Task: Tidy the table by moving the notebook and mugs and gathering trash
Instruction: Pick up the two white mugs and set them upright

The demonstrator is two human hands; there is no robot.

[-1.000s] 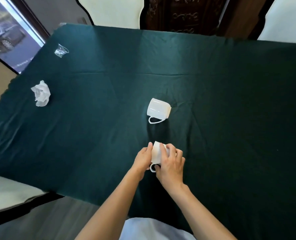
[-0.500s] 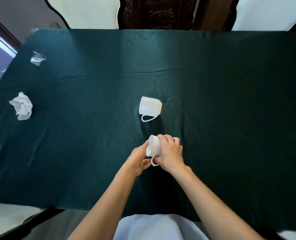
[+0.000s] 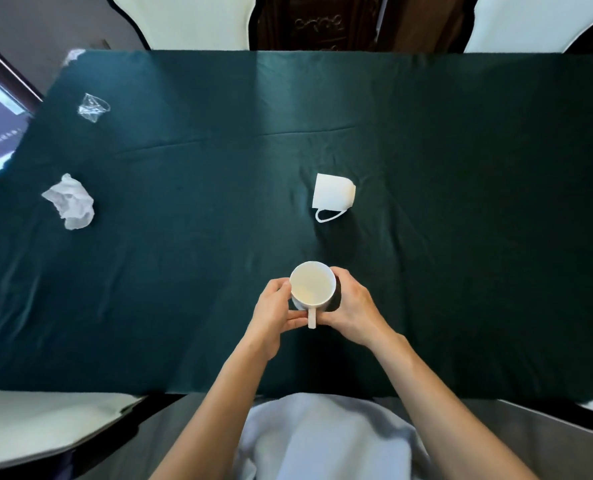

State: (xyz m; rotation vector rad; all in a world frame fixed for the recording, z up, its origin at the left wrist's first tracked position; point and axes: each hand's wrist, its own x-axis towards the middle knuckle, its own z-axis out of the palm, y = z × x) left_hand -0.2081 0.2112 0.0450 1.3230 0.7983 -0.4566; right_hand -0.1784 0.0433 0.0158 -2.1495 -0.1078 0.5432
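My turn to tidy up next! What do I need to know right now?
Hands: left hand and right hand both hold the upright white ceramic mug, handle toward the person; it looks empty.
Things: a second white mug lies on its side further back on the dark green tablecloth. A crumpled white paper ball and a crushed clear plastic cup sit at the left.
Done: one mug is upright. No notebook is in view.
Left: stand up the other mug, move both, gather the two bits of trash.
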